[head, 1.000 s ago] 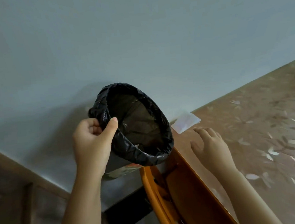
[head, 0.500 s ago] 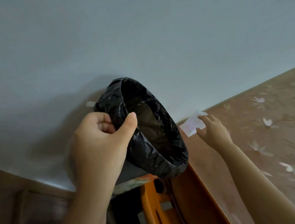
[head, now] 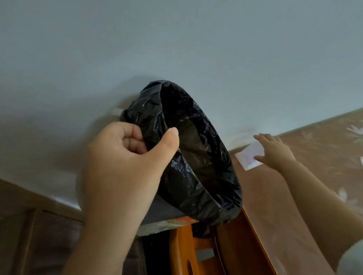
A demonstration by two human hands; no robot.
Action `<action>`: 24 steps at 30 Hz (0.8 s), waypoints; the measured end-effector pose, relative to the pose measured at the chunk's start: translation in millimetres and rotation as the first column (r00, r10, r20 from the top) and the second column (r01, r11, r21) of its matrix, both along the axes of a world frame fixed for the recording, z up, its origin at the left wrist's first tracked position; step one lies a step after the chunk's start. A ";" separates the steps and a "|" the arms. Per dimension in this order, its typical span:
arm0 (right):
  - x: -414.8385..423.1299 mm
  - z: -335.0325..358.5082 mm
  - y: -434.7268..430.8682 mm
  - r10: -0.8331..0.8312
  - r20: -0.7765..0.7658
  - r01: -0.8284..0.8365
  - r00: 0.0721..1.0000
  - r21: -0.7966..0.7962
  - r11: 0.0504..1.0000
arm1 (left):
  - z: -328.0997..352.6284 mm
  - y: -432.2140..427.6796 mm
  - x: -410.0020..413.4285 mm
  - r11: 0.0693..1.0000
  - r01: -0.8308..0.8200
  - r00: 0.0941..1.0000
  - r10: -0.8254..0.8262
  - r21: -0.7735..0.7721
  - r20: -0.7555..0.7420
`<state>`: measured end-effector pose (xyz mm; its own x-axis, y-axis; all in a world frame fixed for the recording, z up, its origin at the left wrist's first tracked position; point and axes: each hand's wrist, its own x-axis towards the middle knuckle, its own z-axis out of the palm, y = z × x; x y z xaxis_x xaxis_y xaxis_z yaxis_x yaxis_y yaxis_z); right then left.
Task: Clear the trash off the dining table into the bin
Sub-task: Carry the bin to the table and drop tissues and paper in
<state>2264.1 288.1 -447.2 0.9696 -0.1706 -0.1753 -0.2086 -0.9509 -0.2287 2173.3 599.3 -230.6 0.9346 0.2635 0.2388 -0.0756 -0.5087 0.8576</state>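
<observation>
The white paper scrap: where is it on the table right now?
In the head view it lies right of centre, the white paper scrap flat on the table at its far edge by the wall, under the right hand's fingertips, just right of the bin.

I see a plain pale blue-grey wall (head: pixel 168 40) filling the upper frame, dim brown panelling (head: pixel 21 236) lower left, an orange wooden chair (head: pixel 183 256) bottom centre.

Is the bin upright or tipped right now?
Tipped: the bin is held by the left hand, its mouth tilted toward the table.
</observation>
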 end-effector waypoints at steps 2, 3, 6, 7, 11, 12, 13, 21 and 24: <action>6.5 -3.1 -2.9 0.054 -0.051 -0.058 0.997 -0.063 0.996 | 0.2 -0.1 -0.2 1.000 0.001 1.000 -0.001 -0.002 0.000; 8.9 -3.7 -4.7 0.064 -0.070 -0.069 0.996 -0.081 0.994 | 0.4 -0.5 -0.5 1.000 0.004 1.000 -0.004 -0.005 0.003; 13.5 -5.9 -8.0 0.059 -0.101 -0.070 0.993 -0.108 0.992 | 0.2 0.1 -0.8 1.000 0.005 1.000 -0.005 -0.014 0.015; 14.2 -7.1 -8.2 0.053 -0.104 -0.066 0.993 -0.120 0.991 | 0.0 0.5 -0.6 1.000 0.003 1.000 -0.003 -0.014 0.018; 10.6 -11.0 -8.4 0.021 -0.078 -0.035 0.997 -0.174 0.984 | 0.5 0.8 -1.0 1.000 -0.007 1.000 0.007 -0.018 0.017; 9.0 -10.7 -9.3 0.015 -0.068 -0.027 0.998 -0.184 0.983 | 0.6 1.0 -1.3 1.000 -0.009 1.000 0.009 -0.017 0.021; 7.0 -10.1 -9.7 0.014 -0.061 -0.026 0.998 -0.201 0.979 | 0.4 1.3 -1.6 1.000 -0.009 1.000 0.010 -0.019 0.024; -14.2 -4.1 0.2 0.164 -0.088 -0.186 0.982 -0.494 0.849 | -4.2 8.7 -1.0 0.998 0.005 1.000 -0.003 -0.057 0.024; -19.4 5.2 4.3 0.076 -0.041 -0.086 0.996 -0.375 0.923 | -6.1 12.4 -1.3 0.998 0.016 0.999 -0.014 -0.059 0.035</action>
